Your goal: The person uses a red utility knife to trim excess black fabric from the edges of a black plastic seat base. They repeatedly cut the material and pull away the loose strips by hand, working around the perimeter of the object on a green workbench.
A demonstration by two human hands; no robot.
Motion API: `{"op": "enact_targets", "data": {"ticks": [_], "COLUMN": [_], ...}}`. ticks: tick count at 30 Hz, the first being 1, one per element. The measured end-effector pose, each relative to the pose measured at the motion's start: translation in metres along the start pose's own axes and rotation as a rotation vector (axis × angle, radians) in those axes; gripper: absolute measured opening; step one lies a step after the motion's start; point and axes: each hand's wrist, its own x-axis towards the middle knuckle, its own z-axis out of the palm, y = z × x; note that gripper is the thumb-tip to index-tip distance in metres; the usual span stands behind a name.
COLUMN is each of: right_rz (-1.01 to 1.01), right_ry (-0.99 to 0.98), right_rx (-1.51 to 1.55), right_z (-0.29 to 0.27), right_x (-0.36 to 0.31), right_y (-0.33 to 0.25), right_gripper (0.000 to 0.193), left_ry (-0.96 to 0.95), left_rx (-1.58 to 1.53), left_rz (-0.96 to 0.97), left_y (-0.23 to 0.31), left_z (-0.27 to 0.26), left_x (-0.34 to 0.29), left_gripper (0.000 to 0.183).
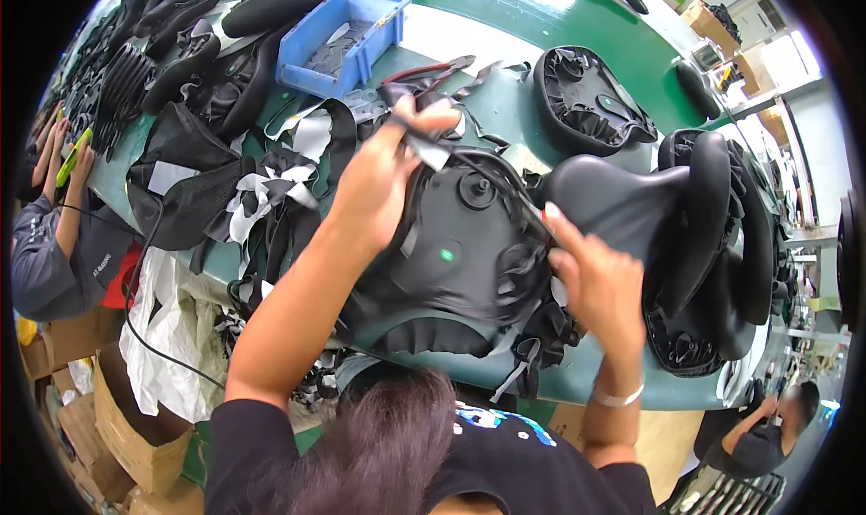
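A black seat cushion [446, 240] lies underside up before me, with a round knob-like part near its far edge and a small green mark in its middle. At its far left edge my left hand [388, 168] is closed, pinching a dark strip [428, 149] with a pale side. That strip runs along the far rim toward the right. By the right rim my right hand [595, 276] is closed, index finger forward. A bit of red shows at its fingertip; blur hides what it holds. Gathered black fabric edges [519, 276] lie along the cushion's right side.
A blue bin [343, 41] stands at the far left beside piled black covers [194, 168] and cloth strips. Another upturned cushion [591, 100] lies far right; several black seats [704, 235] are stacked nearer. A co-worker [68, 235] works at left, near cardboard boxes [135, 416].
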Motion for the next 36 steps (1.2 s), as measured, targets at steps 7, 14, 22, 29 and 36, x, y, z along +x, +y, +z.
{"op": "enact_targets", "data": {"ticks": [7,14,22,29,36], "right_rz": [-0.483,-0.647,-0.331,0.026,0.002], "right_ry": [-0.266,-0.247,-0.364,-0.376,-0.398], "right_rx": [0.206,0.077,-0.077,-0.056,0.116], "right_z": [-0.020,-0.020,-0.044,-0.056,-0.061], "right_x": [0.064,0.087,0.048,-0.031,-0.010], "right_y": [0.035,0.024,0.036,0.010,0.018], "right_gripper": [0.045,0.044,0.051,0.053,0.049], "left_ry": [-0.533,-0.533,-0.812,-0.428,-0.970], "left_rx": [1.197,1.223,0.207,-0.573,1.750], "left_rz": [0.389,0.548,0.563,0.502,0.228], "left_y": [-0.002,-0.012,0.108,0.194,0.015], "left_z": [-0.013,-0.013,-0.066,-0.110,0.007], "left_x": [-0.104,-0.101,-0.085,-0.058,0.030], "left_gripper": [0.018,0.016,0.075,0.018,0.046]}}
